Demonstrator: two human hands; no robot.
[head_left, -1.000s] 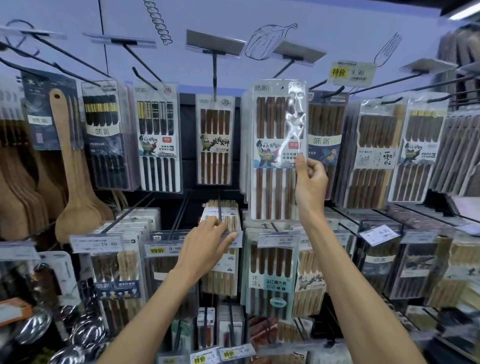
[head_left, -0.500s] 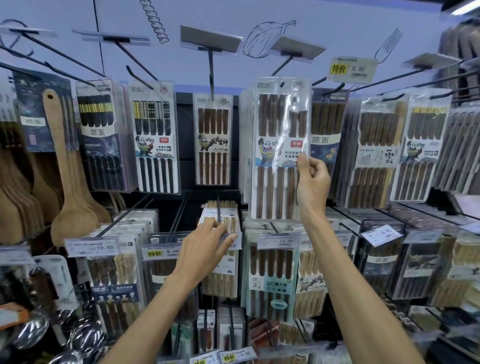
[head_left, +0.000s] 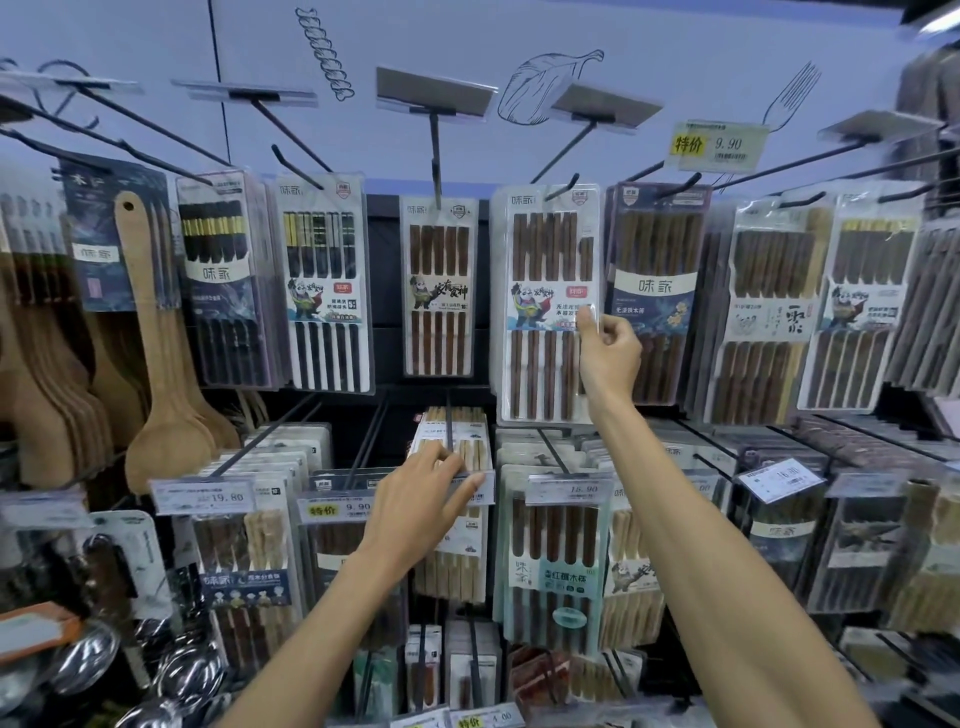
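A clear pack of dark wooden chopsticks (head_left: 545, 291) hangs on a black peg hook at the middle of the upper row. My right hand (head_left: 608, 353) pinches this pack at its right edge, thumb on the label. Lower down, my left hand (head_left: 415, 504) rests with fingers spread on a pack of pale bamboo chopsticks (head_left: 457, 551) and the price tag holder in front of it. Both forearms reach up from the bottom of the view.
More chopstick packs (head_left: 436, 286) hang on hooks left and right in two rows. Wooden spatulas (head_left: 166, 405) hang at the left, metal ladles (head_left: 93, 670) below them. A yellow 9.90 price tag (head_left: 717, 145) sticks out at the upper right. Long peg rods point toward me.
The dark chopstick pack in my right hand has swung back to hang flat and straight on its hook. My left hand stays on the pale pack.
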